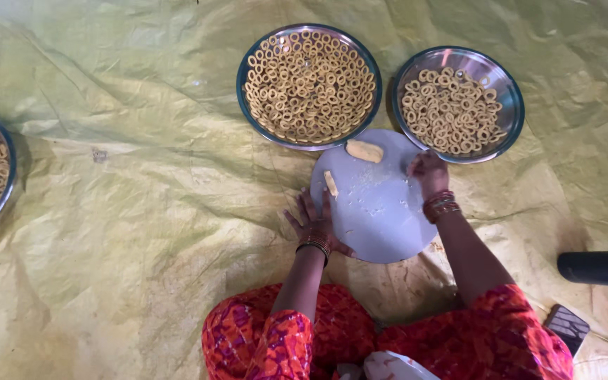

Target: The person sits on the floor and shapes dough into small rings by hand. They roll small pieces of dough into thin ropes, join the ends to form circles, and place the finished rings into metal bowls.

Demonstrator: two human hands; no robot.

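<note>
A round grey board [381, 211] lies on the yellow sheet in front of me. My left hand [312, 218] rests flat, fingers spread, on the board's left edge, just below a small strip of dough [331, 184]. My right hand [427, 171] is at the board's upper right edge, fingers curled down; whether it grips dough I cannot tell. A larger lump of dough [364, 150] sits at the top of the board. Both wrists wear bangles.
Two steel plates hold several dough rings: one [256, 49] beyond the board, one [509, 98] to its right. A third plate [5, 151] is at the left edge. A dark cylinder [599, 268] and a small dark object [566, 326] lie at right.
</note>
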